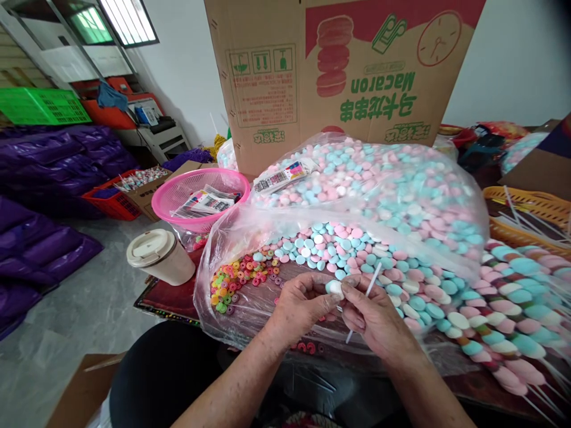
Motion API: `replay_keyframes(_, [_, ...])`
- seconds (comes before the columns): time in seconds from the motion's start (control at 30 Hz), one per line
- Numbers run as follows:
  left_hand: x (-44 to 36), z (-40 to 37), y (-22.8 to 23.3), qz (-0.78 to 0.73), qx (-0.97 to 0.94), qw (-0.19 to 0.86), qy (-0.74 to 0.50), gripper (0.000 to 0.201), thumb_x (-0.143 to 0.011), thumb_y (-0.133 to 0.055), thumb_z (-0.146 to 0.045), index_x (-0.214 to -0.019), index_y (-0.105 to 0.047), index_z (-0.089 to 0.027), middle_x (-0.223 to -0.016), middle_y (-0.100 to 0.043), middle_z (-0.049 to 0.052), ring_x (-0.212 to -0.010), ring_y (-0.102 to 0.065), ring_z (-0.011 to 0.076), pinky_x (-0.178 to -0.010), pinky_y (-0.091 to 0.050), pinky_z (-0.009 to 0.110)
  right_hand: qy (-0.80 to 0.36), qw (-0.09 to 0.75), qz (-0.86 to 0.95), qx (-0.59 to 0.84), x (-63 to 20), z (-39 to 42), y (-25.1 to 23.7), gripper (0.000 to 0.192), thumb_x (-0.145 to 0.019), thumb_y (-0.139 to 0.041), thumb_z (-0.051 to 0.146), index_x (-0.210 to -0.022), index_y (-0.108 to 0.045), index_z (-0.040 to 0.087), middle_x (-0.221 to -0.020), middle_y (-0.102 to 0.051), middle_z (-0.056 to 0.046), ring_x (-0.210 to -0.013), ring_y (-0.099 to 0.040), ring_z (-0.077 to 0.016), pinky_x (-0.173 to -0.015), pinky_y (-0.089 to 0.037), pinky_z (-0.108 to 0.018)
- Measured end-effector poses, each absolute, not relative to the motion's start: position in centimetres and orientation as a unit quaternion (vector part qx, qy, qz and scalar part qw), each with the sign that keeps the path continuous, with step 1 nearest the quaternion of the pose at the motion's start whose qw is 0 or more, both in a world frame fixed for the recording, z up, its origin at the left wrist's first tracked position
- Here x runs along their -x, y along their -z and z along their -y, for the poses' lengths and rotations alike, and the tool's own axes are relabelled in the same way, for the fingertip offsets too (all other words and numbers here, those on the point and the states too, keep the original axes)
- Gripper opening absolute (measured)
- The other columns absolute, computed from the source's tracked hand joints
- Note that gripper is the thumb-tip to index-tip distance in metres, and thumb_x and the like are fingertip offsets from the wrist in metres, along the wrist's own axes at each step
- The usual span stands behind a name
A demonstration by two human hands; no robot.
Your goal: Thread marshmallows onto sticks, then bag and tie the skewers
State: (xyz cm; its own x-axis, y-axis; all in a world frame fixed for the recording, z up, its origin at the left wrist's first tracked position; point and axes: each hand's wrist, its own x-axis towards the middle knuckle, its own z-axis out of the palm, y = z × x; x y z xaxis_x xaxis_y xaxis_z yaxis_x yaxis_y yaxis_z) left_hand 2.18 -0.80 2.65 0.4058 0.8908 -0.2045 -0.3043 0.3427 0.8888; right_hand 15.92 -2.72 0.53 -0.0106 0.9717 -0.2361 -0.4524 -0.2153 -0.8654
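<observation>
My left hand (306, 301) is closed, pinching a white and a pale blue marshmallow (334, 288) between thumb and fingers. Close against it, the thumb and index finger of my right hand (372, 315) touch the same sweets. A thin white stick (373, 278) slants through the fingers of my right hand. Both hands hover above a clear plastic sheet, by a spread of loose pink, blue and white marshmallows (307, 249). Small coloured ring candies (238, 276) lie in a heap to the left. At the right are finished-looking rows of skewered marshmallows (499, 309).
Behind stands a large plastic bag of marshmallows (401, 178) before a tall cardboard box (263, 77). A pink basket (163, 205) holding packets and a lidded cup (167, 261) stand left. A yellow basket (530, 196) with white sticks is right. Purple bundles (49, 249) lie on the floor.
</observation>
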Motion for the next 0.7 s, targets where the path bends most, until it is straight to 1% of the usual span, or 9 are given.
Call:
replay_keyframes(0.17, [-2.3, 1.0, -2.4, -0.357, -0.387, 0.742, -0.416, 0.036, -0.059, -0.080, -0.030, -0.085, -0.064, -0.012, -0.072, -0.064, 0.001, -0.054, -0.057, 0.0076, -0.052, -0.048, 0.021, -0.643, 0.558, 0.293, 0.435, -16.0, 2.8, -0.6, 0.032, -0.064, -0.076, 0.041, -0.071, -0.054, 0.018, -0.046, -0.045, 0.009, -0.030, -0.028, 0.0003, -0.032, -0.019, -0.015])
replay_keyframes(0.27, [-2.5, 1.0, -2.3, -0.354, -0.385, 0.744, -0.415, 0.037, -0.059, -0.080, -0.031, -0.085, -0.062, -0.012, -0.073, -0.064, 0.001, -0.056, -0.057, 0.0079, -0.053, -0.049, 0.021, -0.647, 0.555, 0.295, 0.431, -15.9, 2.9, -0.6, 0.030, -0.065, -0.076, 0.039, -0.070, -0.054, 0.018, -0.045, -0.043, 0.010, -0.031, -0.028, 0.0003, -0.033, -0.020, -0.014])
replay_keyframes(0.47, [-2.6, 1.1, -2.1, -0.363, -0.392, 0.733, -0.421, 0.032, -0.061, -0.077, -0.032, -0.080, -0.061, -0.012, -0.063, -0.062, 0.000, -0.049, -0.055, 0.0075, -0.049, -0.047, 0.021, -0.654, 0.551, 0.280, 0.435, -15.4, 3.1, 0.0, 0.034, -0.065, -0.075, 0.042, -0.070, -0.051, 0.019, -0.044, -0.042, 0.010, -0.031, -0.027, 0.0002, -0.033, -0.019, -0.014])
replay_keyframes(0.7, [-2.5, 1.2, -2.2, -0.394, -0.374, 0.723, -0.426, 0.025, -0.061, -0.072, -0.027, -0.077, -0.062, -0.011, -0.058, -0.060, -0.001, -0.044, -0.051, 0.0071, -0.045, -0.045, 0.021, -0.665, 0.539, 0.274, 0.439, -15.0, 3.1, 0.4, 0.038, -0.064, -0.075, 0.046, -0.072, -0.048, 0.019, -0.044, -0.040, 0.011, -0.031, -0.026, 0.0004, -0.033, -0.017, -0.013])
